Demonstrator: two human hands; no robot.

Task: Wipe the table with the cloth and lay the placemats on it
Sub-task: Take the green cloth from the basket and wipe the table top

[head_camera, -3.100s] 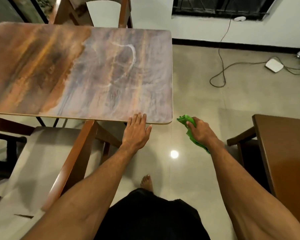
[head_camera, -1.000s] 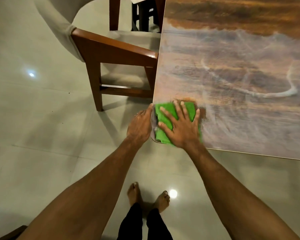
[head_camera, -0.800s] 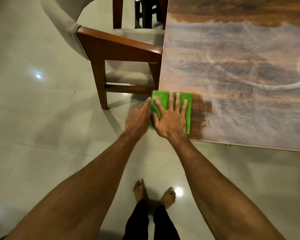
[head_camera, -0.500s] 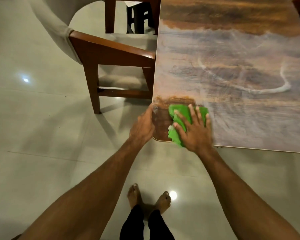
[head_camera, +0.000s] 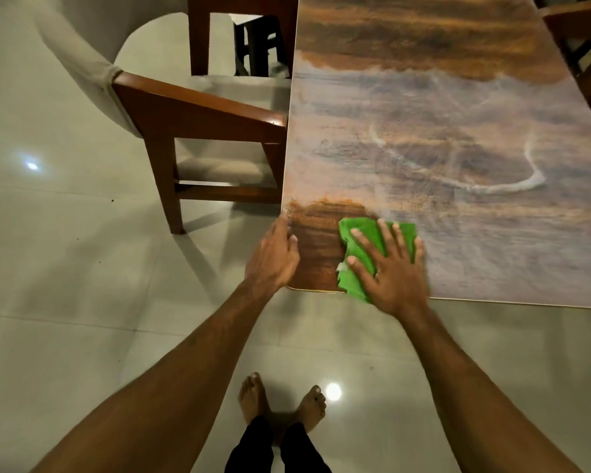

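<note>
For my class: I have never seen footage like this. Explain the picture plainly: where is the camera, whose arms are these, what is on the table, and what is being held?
The camera sits on a person's head, looking forward and down, so the arms and bare feet belong to the wearer. There is no machine here. The right hand lies flat with spread fingers on a green cloth, pressing it onto the near left corner of a wooden table. The left hand rests against the table's left edge. A dusty film with a pale curved streak covers most of the tabletop; the corner patch beside the cloth looks darker and clean. A wooden chair stands at the table's left side. No placemats are visible.
</note>
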